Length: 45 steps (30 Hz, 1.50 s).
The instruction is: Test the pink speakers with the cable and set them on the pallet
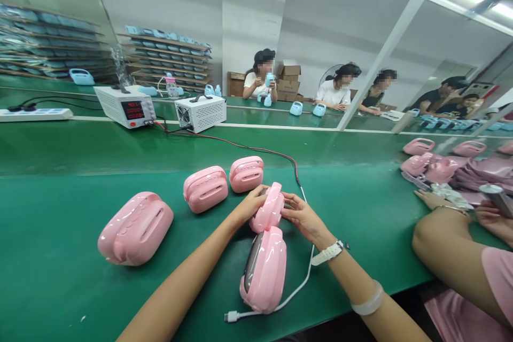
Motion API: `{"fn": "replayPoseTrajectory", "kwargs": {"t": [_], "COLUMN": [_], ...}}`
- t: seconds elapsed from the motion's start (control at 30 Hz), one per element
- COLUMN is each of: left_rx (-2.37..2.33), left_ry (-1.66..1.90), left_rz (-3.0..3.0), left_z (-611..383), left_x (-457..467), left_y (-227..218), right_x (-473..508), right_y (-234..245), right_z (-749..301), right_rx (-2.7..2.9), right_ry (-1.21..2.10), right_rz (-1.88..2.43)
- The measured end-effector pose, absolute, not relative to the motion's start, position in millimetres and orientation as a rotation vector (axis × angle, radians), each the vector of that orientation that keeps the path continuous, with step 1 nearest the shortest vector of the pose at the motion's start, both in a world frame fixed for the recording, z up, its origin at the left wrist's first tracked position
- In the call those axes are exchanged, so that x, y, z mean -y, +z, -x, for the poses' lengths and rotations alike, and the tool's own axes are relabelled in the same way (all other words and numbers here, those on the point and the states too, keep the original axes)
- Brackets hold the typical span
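Note:
My left hand (251, 204) and my right hand (301, 216) both grip a pink plastic device (269, 208) from either side, holding it upright on the green table (60, 256). A second pink device (264, 270) with a dark screen lies just in front of it, nearer to me. A white cable (298, 283) runs from near my right wrist to a plug at the table's front edge. My right wrist wears a white watch.
Three more pink devices (135, 228) (206, 188) (246, 173) lie to the left and behind. Two white power supplies (125, 105) (200, 112) stand at the back with a red-black lead (256, 148). A co-worker's arm (452, 246) rests at right beside pink parts (441, 166). Other people sit across the line.

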<state>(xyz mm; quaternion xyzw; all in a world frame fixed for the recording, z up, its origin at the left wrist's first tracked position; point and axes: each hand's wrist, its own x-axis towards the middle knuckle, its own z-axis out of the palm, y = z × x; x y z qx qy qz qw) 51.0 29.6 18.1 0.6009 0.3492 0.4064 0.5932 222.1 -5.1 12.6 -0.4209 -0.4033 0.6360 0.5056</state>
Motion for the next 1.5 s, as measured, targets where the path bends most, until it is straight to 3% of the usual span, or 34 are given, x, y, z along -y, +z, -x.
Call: {"fn": "replayPoseTrajectory", "kwargs": {"t": [0.53, 0.77, 1.1, 1.5], "left_rx": [-0.855, -0.865, -0.891, -0.958], "left_ry": [0.999, 0.946, 0.909, 0.962], "left_rz": [-1.399, -1.423, -1.332, -1.303], "left_z": [-52.5, -47.9, -48.7, -46.6], "left_x": [-34.3, -36.1, -32.0, -27.4], "left_y": [7.7, 3.3, -11.4, -6.5], "right_x": [13.4, 28.1, 39.7, 32.0], "right_y": [25.3, 23.4, 19.2, 21.9], "right_z": [-227.4, -217.2, -210.9, -218.6], "right_rx": [1.172, 1.328, 1.378, 1.785], "right_ry": [1.415, 0.877, 0.741, 0.181], "right_rz": [1.101, 1.380, 1.423, 1.170]}}
